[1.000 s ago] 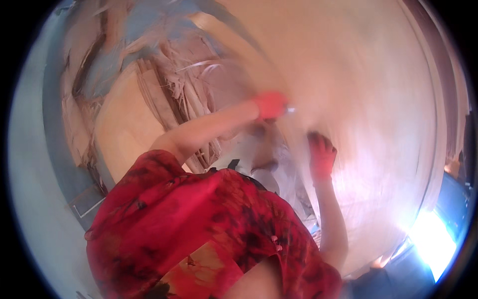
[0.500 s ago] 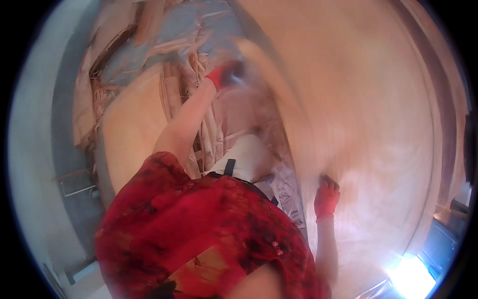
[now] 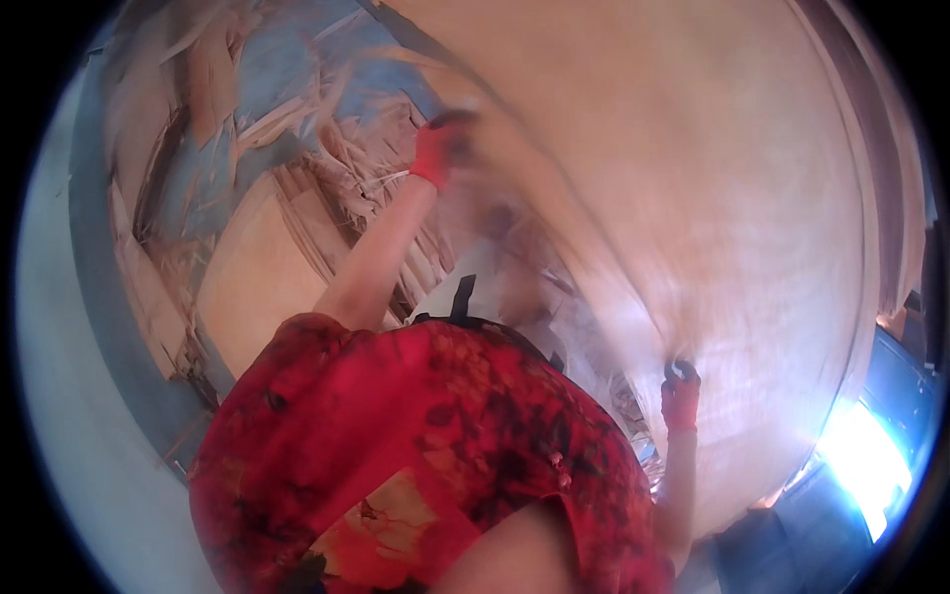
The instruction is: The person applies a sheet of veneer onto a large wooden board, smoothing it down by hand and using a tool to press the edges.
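Observation:
A thin, pale wood veneer sheet (image 3: 569, 233) lies along the left edge of a broad veneer stack (image 3: 732, 168), its near side blurred. My left hand (image 3: 437, 150), in a red glove with dark fingers, is closed at the sheet's left edge. Its fingertips are smeared by motion and partly hidden. Lower down and to the right, my right hand (image 3: 681, 394), gloved alike, has its fingers curled at the sheet's near end.
Smaller veneer pieces (image 3: 252, 272) are piled at the left. Torn strips and scraps (image 3: 361, 148) cover the floor ahead and beside my legs. Brown edges (image 3: 861, 109) border the stack at the far right. A bright light (image 3: 866, 465) glares at the lower right.
The view has turned, so the scraps appear farther left. The veneer sheet's far end has shifted left and up. My right hand appears slightly farther right, its fingers curled at the sheet.

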`<state>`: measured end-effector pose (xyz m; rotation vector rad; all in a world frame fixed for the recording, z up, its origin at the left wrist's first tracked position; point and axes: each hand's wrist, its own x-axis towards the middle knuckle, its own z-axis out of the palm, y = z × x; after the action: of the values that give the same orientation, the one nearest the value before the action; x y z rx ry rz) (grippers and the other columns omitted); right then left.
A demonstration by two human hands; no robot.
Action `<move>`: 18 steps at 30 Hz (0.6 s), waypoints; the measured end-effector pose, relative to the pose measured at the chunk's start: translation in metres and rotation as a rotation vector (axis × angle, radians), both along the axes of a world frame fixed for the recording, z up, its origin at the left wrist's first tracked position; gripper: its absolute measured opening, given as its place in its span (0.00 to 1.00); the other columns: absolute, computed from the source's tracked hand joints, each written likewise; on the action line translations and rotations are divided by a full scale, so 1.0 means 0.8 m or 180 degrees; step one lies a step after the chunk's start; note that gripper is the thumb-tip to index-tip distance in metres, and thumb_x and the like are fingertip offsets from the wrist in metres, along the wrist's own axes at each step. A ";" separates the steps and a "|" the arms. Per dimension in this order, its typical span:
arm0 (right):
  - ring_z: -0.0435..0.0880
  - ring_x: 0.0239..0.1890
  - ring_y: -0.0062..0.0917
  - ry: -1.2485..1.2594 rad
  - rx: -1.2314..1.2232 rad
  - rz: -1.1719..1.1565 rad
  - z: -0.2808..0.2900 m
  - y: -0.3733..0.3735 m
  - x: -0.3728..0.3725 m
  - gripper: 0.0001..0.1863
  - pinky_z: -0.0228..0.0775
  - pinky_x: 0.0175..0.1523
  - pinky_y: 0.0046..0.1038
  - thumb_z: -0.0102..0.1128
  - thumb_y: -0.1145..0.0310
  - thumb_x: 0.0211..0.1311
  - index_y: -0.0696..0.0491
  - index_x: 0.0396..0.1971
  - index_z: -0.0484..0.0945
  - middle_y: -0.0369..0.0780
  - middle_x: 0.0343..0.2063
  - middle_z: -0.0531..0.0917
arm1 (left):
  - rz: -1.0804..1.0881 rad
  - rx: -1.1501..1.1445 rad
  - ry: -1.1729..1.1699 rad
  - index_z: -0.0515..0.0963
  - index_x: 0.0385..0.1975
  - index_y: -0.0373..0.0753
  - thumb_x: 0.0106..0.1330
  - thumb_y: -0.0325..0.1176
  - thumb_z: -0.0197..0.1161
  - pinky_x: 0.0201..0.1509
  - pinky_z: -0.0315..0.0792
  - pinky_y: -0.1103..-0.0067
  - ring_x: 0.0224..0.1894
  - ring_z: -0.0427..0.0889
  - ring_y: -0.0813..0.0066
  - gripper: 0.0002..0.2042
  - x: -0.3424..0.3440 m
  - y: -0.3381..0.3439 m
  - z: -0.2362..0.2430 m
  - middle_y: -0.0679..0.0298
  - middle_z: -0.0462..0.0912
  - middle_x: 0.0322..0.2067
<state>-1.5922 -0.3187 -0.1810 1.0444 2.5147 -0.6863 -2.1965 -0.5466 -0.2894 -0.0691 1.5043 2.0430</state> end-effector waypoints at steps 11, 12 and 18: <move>0.79 0.53 0.38 -0.0037 -0.0183 -0.0553 0.028 0.022 -0.132 0.16 0.72 0.56 0.35 0.64 0.67 0.59 0.54 0.46 0.82 0.43 0.49 0.81 | -0.0037 -0.0717 0.0969 0.85 0.40 0.37 0.61 0.30 0.64 0.34 0.75 0.80 0.29 0.80 0.79 0.10 -0.027 0.008 -0.054 0.65 0.86 0.33; 0.77 0.54 0.38 0.0445 -0.0010 -0.0442 0.035 0.018 -0.173 0.16 0.71 0.58 0.35 0.63 0.66 0.61 0.54 0.48 0.80 0.43 0.50 0.80 | -0.0099 -0.0832 0.0992 0.85 0.41 0.38 0.61 0.30 0.64 0.37 0.76 0.79 0.32 0.81 0.78 0.10 -0.025 0.006 -0.055 0.64 0.86 0.35; 0.70 0.59 0.41 0.1898 0.0230 0.0469 0.000 -0.008 -0.378 0.30 0.63 0.63 0.40 0.72 0.61 0.52 0.49 0.56 0.75 0.42 0.56 0.75 | -0.0262 -0.1382 0.1656 0.85 0.44 0.44 0.58 0.29 0.63 0.44 0.78 0.77 0.38 0.85 0.71 0.13 -0.019 0.009 -0.075 0.60 0.87 0.42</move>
<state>-1.8942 -0.3251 -0.1811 0.7388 3.0996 -0.9842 -2.2117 -0.5393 -0.3492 0.3744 2.2090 1.7086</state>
